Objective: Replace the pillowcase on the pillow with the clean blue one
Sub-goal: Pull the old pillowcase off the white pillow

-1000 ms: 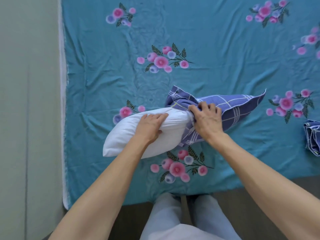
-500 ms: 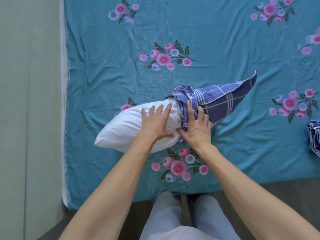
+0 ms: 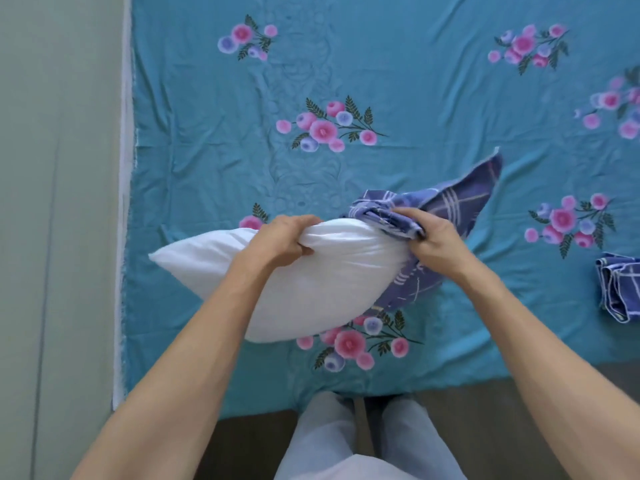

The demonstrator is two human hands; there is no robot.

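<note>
The white pillow [image 3: 311,282] lies on the floral bed sheet [image 3: 415,64]. The left hand [image 3: 284,237] has its grip pinched into the pillow's upper edge. The right hand [image 3: 433,233] clutches the bunched blue plaid pillowcase [image 3: 450,202] covering the pillow's right end. Another folded plaid cloth [image 3: 620,285] lies far right.

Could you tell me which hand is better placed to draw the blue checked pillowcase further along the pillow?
Probably the right. The right hand already pinches the bunched opening of the blue checked pillowcase at the pillow's right end, while the left hand grips the bare white pillow mid-length, steadying it.
</note>
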